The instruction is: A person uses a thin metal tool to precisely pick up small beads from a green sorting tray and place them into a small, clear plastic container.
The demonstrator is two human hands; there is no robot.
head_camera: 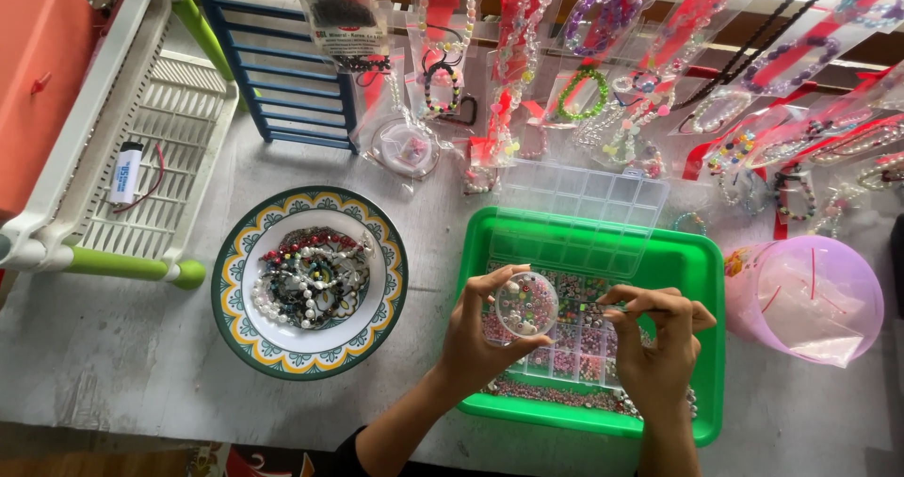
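Over the green tray (702,279) near the front edge of the tabletop (113,364), the left hand (476,340) holds a small round clear container (525,304) of mixed beads, its grip closed about the rim with fingertips above and thumb below, tilted up toward the camera. The right hand (659,340) sits just beside it, its grip pinched tight at the fingertips on something too small to make out, pointing toward the container. Under both hands lies a clear compartment box (574,340) filled with coloured beads, resting inside the tray, its transparent lid (584,215) swung open toward the back edge. To the left of the tray, well apart from the hands, stands a patterned bowl (386,279) with a yellow and teal rim, heaped with bead bracelets (306,274). Toward the right edge a pink translucent tub (862,293) holds clear plastic bags. Along the back edge lie many packaged bracelets (621,91) in clear sleeves. At the left edge a white plastic rack (188,110) with green legs carries a small white lighter (125,172), and a blue rack (287,63) leans behind it.
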